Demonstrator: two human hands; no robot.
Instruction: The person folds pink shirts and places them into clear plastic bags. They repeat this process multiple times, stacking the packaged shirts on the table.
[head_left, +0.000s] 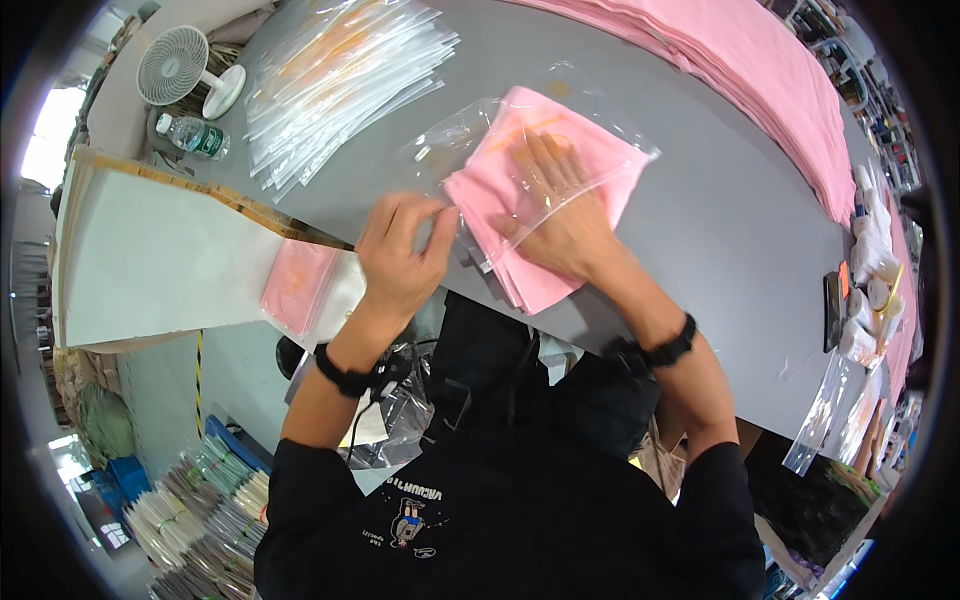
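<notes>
A folded pink cloth lies on the grey table, mostly inside a clear plastic zip bag. The cloth's near corner sticks out past the bag's mouth. My right hand reaches in under the bag's edge and rests flat on the cloth, thumb spread from the fingers. Beside the bag's left edge, my left hand is raised with curled fingers and slightly blurred. Its thumb and fingertips come close to the plastic; whether they pinch it cannot be made out.
Clear bags lie stacked at the back left, near a white fan and a water bottle. A bagged pink cloth rests on a white board at left. Pink fabric is piled along the far right; a phone lies at right.
</notes>
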